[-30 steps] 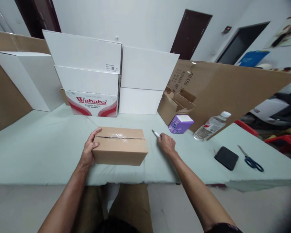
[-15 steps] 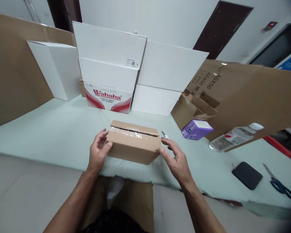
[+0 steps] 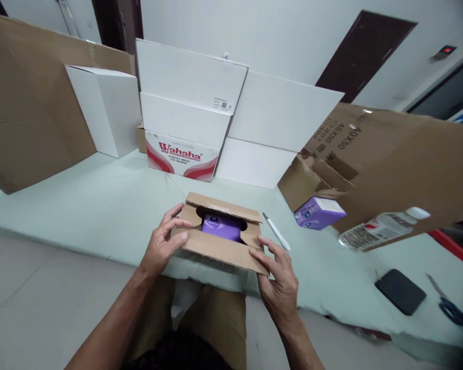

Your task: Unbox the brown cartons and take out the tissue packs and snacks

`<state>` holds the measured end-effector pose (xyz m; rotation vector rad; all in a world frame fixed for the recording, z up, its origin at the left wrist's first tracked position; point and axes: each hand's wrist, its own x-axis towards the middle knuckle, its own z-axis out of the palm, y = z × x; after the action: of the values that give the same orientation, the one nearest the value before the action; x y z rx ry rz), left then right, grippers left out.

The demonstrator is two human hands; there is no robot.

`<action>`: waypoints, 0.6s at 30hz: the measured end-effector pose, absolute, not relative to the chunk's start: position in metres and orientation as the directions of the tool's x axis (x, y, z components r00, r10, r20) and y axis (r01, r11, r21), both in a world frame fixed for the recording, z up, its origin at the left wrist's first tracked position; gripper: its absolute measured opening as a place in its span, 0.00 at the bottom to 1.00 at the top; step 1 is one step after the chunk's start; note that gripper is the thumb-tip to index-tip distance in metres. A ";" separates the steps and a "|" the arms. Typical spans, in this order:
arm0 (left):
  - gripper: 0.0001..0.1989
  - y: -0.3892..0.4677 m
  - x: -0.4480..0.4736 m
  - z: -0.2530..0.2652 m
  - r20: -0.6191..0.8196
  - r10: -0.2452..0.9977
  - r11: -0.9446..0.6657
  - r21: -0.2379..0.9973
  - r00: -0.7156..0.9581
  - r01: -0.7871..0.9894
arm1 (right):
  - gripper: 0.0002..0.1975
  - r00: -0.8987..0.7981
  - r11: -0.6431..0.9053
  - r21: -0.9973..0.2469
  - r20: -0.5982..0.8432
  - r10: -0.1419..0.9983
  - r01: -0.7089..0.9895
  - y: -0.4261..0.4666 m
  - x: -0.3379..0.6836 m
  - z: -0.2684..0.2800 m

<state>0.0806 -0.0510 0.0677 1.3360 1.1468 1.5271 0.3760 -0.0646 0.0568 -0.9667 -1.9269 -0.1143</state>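
A small brown cardboard box stands near the table's front edge with its two long top flaps spread apart. Through the gap between its short inner flaps shows a purple package; most of it is hidden. My left hand grips the box's left end, thumb on the near flap and a finger reaching over the inner flap. My right hand pinches the right end of the near flap, fingers on top. Just right of the box lies a slim white utility knife.
A second purple package sits before an open carton at right. Nearby are a tilted water bottle, a black flat pad and scissors. Behind stand a Wahaha carton and large brown cardboard panels.
The box's top flaps, nearly meeting before, have swung open and the purple package inside has come into view. Both hands have moved onto the flaps. The view has shifted slightly.
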 end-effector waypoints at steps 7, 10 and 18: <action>0.16 -0.052 0.090 0.052 0.382 0.916 -0.337 0.898 -0.123 0.281 | 0.22 -0.506 0.725 -0.405 0.527 0.683 0.557 -0.075 0.397 0.102; 0.17 -0.054 0.092 0.047 0.483 0.868 -0.420 0.840 -0.119 0.344 | 0.19 -0.546 0.732 -0.410 0.490 0.680 0.544 -0.071 0.393 0.126; 0.22 -0.055 0.085 0.049 0.601 0.799 -0.527 0.694 0.008 0.490 | 0.27 -0.504 0.547 -0.108 0.274 0.819 0.830 -0.024 0.333 0.140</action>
<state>0.0852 -0.0553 0.0494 2.0007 1.3353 1.5261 0.3329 -0.0239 0.1404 -1.3682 -2.4937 -0.0548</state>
